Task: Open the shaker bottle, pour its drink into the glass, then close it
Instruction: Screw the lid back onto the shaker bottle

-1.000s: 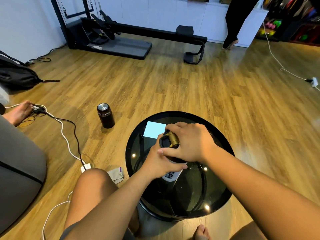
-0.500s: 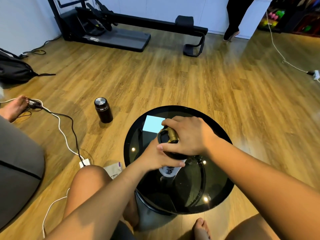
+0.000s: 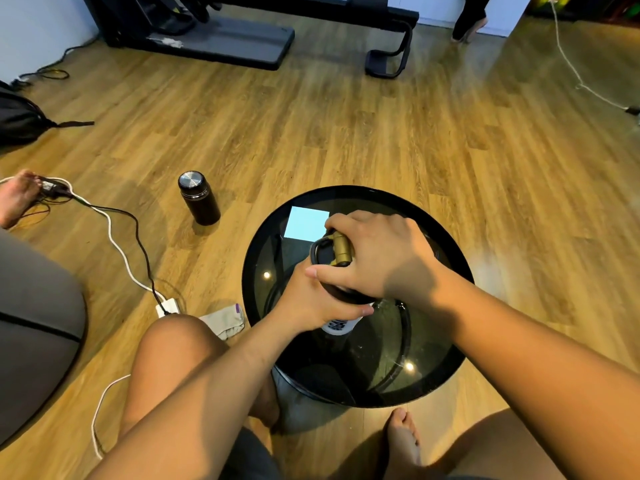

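The shaker bottle (image 3: 341, 325) stands upright on the round black glass table (image 3: 440, 375); only a strip of its white printed body shows. My left hand (image 3: 311, 303) wraps around the body from the left. My right hand (image 3: 374, 254) lies over the black lid from above, fingers closed round its rim. The lid's gold flip cap (image 3: 341, 251) and black carry loop (image 3: 320, 249) stick out past my fingers on the left. The glass is mostly hidden behind my right hand; I cannot make it out clearly.
A light blue card (image 3: 306, 223) lies at the table's far left. On the wooden floor stand a dark flask (image 3: 199, 199), a white charger with cables (image 3: 168, 306) and a folded cloth (image 3: 223, 322). Another person's foot (image 3: 17, 195) is at left; exercise equipment (image 3: 221, 36) stands beyond.
Both hands keep their hold on the bottle and lid, with little shift in the grip. The head camera has tipped down, so the room's far end has slid up in the frame.
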{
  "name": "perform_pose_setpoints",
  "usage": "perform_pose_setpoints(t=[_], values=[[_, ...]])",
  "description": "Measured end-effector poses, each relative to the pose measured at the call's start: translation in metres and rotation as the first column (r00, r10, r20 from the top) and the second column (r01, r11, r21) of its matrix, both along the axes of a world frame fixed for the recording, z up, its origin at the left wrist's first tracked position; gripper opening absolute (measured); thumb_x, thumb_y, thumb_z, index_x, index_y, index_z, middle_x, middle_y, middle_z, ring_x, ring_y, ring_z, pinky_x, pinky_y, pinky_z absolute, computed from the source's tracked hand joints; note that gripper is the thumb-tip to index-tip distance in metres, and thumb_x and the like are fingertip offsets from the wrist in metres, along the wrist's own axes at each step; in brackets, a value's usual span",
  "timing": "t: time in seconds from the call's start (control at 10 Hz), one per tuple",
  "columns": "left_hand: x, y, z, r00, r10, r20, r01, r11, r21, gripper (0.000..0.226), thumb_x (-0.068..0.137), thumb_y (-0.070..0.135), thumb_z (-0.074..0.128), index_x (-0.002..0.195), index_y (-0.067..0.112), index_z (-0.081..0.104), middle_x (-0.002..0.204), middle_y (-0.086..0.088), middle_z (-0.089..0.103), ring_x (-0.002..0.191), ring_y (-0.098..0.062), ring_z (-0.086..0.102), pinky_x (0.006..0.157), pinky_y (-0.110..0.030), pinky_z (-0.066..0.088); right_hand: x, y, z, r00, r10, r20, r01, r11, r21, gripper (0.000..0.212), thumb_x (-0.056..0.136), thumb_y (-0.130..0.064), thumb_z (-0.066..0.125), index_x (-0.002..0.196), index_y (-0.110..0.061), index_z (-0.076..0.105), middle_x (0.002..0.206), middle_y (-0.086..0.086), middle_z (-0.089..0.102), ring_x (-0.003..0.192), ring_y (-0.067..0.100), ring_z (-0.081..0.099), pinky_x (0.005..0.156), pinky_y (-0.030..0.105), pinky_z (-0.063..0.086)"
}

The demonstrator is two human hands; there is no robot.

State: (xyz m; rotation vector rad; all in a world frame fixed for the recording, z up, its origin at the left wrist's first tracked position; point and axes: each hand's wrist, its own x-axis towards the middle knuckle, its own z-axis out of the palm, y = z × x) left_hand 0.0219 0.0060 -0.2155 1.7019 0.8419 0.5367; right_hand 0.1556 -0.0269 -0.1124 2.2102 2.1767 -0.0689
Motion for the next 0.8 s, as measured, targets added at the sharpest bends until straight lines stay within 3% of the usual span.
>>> perform_pose_setpoints(t=[0.1, 0.3, 0.5, 0.6, 0.7, 0.8], values=[[0.001, -0.001, -0.002, 1.0, -0.004, -0.013, 0.005, 1.0, 0.006, 0.035, 0.066, 0.01, 0.096, 0.094, 0.01, 0.075, 0.085, 0.005, 0.077, 0.083, 0.003, 0.073, 0.074, -0.015, 0.056, -0.001, -0.001, -0.001, 1.0, -0.018, 0.007, 0.018, 1.0, 0.015, 0.086, 0.075, -0.09, 0.032, 0.141, -0.034, 0.039, 0.129, -0.002, 0.063, 0.109, 0.027, 0.064, 0.081, 0.039, 0.046], [0.001, -0.006, 0.007, 1.0, 0.021, -0.01, -0.021, 1.0, -0.017, 0.031, 0.066, 0.011, 0.096, 0.088, 0.014, 0.074, 0.085, -0.004, 0.079, 0.084, -0.006, 0.075, 0.074, -0.019, 0.059, -0.002, -0.003, -0.001, 0.998, -0.062, -0.008, 0.062, 0.998, 0.023, 0.088, 0.075, -0.091, 0.033, 0.144, -0.035, 0.034, 0.129, -0.002, 0.063, 0.106, 0.028, 0.065, 0.083, 0.041, 0.048], [0.006, -0.012, 0.013, 0.999, 0.035, 0.017, -0.034, 0.996, -0.078, 0.043, 0.07, 0.004, 0.093, 0.084, 0.033, 0.064, 0.073, 0.019, 0.074, 0.077, 0.012, 0.068, 0.07, -0.011, 0.055, -0.001, -0.003, 0.0, 0.997, -0.072, -0.01, 0.072, 0.996, 0.043, 0.09, 0.074, -0.091, 0.036, 0.145, -0.036, 0.035, 0.128, -0.003, 0.063, 0.107, 0.027, 0.066, 0.079, 0.038, 0.046], [0.004, -0.012, 0.017, 1.0, -0.005, 0.014, 0.006, 0.993, -0.115, 0.039, 0.07, 0.007, 0.093, 0.086, 0.032, 0.068, 0.081, 0.011, 0.076, 0.081, 0.01, 0.07, 0.076, -0.016, 0.057, 0.0, -0.005, 0.002, 0.998, -0.06, -0.001, 0.06, 0.997, 0.057, 0.091, 0.073, -0.091, 0.036, 0.145, -0.036, 0.039, 0.129, -0.003, 0.063, 0.11, 0.025, 0.065, 0.08, 0.038, 0.049], [-0.009, 0.003, 0.023, 0.982, -0.183, -0.048, 0.172, 0.968, -0.183, 0.057, 0.064, 0.025, 0.096, 0.115, 0.025, 0.073, 0.113, 0.001, 0.078, 0.111, -0.005, 0.071, 0.101, -0.034, 0.054, -0.003, -0.003, 0.004, 0.998, -0.059, 0.022, 0.059, 0.998, 0.023, 0.094, 0.073, -0.09, 0.039, 0.148, -0.034, 0.038, 0.137, 0.0, 0.06, 0.121, 0.027, 0.059, 0.091, 0.043, 0.048], [-0.027, 0.023, 0.045, 0.951, -0.282, -0.128, 0.256, 0.948, -0.187, 0.109, 0.057, 0.039, 0.095, 0.153, 0.027, 0.043, 0.149, 0.006, 0.055, 0.139, -0.01, 0.05, 0.117, -0.035, 0.041, 0.001, -0.004, 0.019, 0.983, -0.059, -0.172, 0.041, 0.993, -0.11, 0.095, 0.075, -0.086, 0.046, 0.153, -0.036, 0.029, 0.152, 0.002, 0.048, 0.14, 0.028, 0.043, 0.109, 0.049, 0.038]])
